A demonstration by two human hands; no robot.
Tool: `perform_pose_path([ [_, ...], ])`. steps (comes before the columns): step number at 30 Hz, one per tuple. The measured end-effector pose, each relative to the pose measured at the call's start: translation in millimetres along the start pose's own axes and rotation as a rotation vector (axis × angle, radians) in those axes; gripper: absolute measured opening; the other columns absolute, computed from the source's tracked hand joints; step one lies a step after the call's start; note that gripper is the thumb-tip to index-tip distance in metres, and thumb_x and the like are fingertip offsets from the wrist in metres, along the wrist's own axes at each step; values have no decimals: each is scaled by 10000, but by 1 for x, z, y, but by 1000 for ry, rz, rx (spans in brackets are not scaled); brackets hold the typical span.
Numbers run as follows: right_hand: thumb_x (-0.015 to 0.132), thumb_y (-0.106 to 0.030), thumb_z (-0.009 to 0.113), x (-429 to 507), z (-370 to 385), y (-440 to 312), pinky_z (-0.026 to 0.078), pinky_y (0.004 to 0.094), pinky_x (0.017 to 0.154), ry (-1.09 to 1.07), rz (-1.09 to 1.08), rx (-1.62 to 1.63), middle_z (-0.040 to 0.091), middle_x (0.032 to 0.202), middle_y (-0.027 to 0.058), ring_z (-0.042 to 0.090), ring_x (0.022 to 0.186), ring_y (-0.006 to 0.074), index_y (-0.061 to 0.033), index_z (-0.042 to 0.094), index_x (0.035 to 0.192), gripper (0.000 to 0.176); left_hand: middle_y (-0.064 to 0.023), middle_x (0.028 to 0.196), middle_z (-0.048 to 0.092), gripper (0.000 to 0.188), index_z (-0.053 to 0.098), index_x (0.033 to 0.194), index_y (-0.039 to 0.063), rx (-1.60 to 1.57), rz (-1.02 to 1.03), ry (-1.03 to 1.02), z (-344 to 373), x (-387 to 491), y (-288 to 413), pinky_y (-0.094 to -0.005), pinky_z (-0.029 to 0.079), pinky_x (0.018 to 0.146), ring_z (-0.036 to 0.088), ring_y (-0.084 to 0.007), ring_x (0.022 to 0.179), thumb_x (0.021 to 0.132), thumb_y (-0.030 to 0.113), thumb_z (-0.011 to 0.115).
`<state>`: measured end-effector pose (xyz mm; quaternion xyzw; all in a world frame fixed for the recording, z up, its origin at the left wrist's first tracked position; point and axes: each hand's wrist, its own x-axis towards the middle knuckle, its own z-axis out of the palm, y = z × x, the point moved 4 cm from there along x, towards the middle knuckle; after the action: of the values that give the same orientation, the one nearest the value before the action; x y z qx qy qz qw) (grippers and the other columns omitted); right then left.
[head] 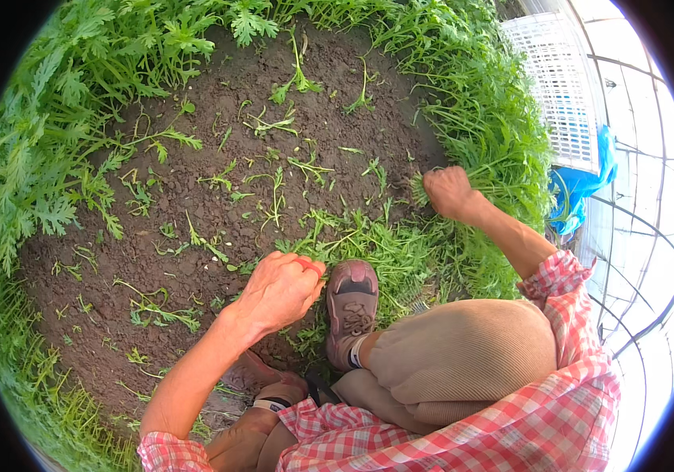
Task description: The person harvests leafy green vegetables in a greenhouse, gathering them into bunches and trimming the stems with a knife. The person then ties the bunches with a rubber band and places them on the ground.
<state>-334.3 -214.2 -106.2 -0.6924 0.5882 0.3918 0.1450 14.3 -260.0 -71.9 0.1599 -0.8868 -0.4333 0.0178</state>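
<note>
My right hand [448, 190] is closed round a bunch of leafy green plants, with the cut or root ends [418, 190] pointing left over the soil. The leaves run right into the standing greens. My left hand [283, 289] is curled just left of my shoe, with a red band [308, 265] around a finger. Whether anything is inside its fingers cannot be told. Loose trimmed leaves [372, 239] lie on the ground between my hands.
Bare brown soil [178, 171] bears scattered sprigs. Tall greens [65, 118] grow at the left and along the right. A white plastic crate [561, 88] stands upper right, over a blue plastic bag [579, 189]. My brown shoe [353, 301] is between my arms.
</note>
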Motion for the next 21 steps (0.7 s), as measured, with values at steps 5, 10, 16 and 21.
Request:
perform_pose_path([
  [5,754,-63,638,-23,12,4,489,441,773,111,102,-14,664,930,165,658,905,329,5,590,939,203,-127,856,698,176,682,951,8,-33,9,16,1,3,1,-414,523,782,676,-317,843,838,142,699],
  [10,786,-45,627,-14,14,20,468,467,879,130,178,-27,668,955,180,648,950,347,-10,565,947,176,-134,812,683,151,656,898,16,-54,46,69,2,7,4,-423,515,754,669,-321,814,837,149,692],
  [16,781,-61,625,-8,31,26,497,473,820,29,273,91,695,857,163,685,841,338,-12,575,929,164,-132,749,663,152,619,811,32,-65,52,126,0,11,6,-441,504,718,665,-327,781,843,172,670],
  [21,775,-78,609,-12,4,20,514,456,742,-98,164,149,700,829,155,691,814,321,-34,638,834,79,-130,857,701,200,679,971,9,-17,28,17,0,8,8,-409,521,779,674,-308,827,826,143,715],
])
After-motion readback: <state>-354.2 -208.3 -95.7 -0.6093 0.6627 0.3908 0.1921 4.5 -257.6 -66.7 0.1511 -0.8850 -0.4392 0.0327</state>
